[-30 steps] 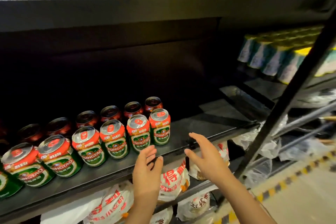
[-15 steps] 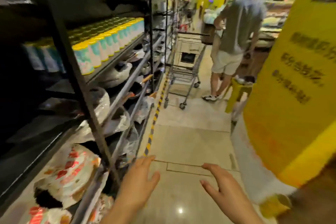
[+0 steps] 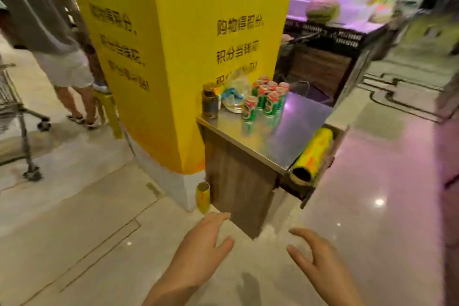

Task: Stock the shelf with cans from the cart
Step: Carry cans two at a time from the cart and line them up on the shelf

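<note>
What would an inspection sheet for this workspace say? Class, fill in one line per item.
Surface: steel counter top beside a yellow pillar.
Job's things: green and red cans grouped upright on the counter.
Clutter: dark jar, crumpled plastic bag, yellow film roll, yellow can on floor.
Grippers: left hand and right hand open, empty.
Cables: nothing seen.
Surroundings: bystander, shopping trolley, produce display.
</note>
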The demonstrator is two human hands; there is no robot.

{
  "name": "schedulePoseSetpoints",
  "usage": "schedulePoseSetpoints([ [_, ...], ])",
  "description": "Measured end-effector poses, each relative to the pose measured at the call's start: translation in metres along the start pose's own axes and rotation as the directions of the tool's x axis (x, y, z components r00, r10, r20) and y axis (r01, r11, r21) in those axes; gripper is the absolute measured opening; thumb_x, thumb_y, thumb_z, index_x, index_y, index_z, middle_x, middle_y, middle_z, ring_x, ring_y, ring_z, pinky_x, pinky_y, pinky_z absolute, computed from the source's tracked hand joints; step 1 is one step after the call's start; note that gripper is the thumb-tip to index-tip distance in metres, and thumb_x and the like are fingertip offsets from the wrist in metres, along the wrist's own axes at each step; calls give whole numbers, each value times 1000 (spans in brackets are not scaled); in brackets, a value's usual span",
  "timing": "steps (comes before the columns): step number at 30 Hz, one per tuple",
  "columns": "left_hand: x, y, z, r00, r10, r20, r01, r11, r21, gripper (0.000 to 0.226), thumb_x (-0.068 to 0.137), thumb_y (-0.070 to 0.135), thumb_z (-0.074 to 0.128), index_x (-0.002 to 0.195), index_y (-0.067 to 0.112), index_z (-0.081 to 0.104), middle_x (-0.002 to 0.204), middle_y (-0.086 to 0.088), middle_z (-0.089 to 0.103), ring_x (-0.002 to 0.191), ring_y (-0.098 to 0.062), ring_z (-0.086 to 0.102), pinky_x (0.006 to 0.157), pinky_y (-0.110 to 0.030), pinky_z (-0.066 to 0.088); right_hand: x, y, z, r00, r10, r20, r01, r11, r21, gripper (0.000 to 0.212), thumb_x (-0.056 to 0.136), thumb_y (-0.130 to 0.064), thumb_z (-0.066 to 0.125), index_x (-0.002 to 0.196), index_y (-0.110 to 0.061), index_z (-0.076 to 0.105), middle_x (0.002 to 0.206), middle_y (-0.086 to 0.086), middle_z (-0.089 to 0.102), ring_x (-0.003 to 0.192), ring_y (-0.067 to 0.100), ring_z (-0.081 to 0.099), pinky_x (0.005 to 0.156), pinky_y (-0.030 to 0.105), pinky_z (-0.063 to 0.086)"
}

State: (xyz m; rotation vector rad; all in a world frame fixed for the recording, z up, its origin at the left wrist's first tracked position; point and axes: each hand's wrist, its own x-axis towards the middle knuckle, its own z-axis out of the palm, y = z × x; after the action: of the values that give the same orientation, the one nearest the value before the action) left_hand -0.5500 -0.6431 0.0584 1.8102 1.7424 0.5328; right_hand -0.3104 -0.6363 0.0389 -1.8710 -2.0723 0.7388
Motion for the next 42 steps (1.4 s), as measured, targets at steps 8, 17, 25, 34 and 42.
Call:
schedulePoseSetpoints([
  [8,103,48,35,992,34,118,-32,999,-18,51,93,40,49,141,36,32,144,17,37,129,-3,38,104,-20,31,60,53,-37,995,85,-45,-79,991,106,37,92,-45,50,128,-38,46,122,-26,43,111,-5,42,91,11,30],
  [17,262,38,23,992,-123,-14,121,989,-82,50,91,38,54,138,26,42,136,5,49,121,-12,47,99,-29,41,239,52,-95,994,-110,-28,112,989,92,39,92,-41,52,129,-30,50,126,-18,49,120,7,47,97,25,42],
  [25,361,42,33,976,-205,-69,196,974,-113,45,91,34,57,134,25,46,131,10,50,118,-6,46,90,-23,39,336,102,-124,997,-81,-21,82,995,65,39,90,-37,59,127,-26,54,130,-12,54,122,11,50,98,24,41],
  [34,454,61,55,942,-325,-80,306,934,-185,44,92,36,55,133,27,45,127,16,49,118,-6,47,97,-22,39,476,130,-126,983,-124,134,108,987,122,52,89,-41,59,135,-26,42,135,-13,46,124,6,44,96,19,35],
  [42,535,39,63,871,-477,-115,411,837,-361,40,84,23,68,121,16,52,112,4,54,106,-15,53,84,-24,39,613,116,-118,986,-92,138,35,928,372,67,80,-28,73,137,-22,37,140,-3,45,121,8,44,102,30,37],
])
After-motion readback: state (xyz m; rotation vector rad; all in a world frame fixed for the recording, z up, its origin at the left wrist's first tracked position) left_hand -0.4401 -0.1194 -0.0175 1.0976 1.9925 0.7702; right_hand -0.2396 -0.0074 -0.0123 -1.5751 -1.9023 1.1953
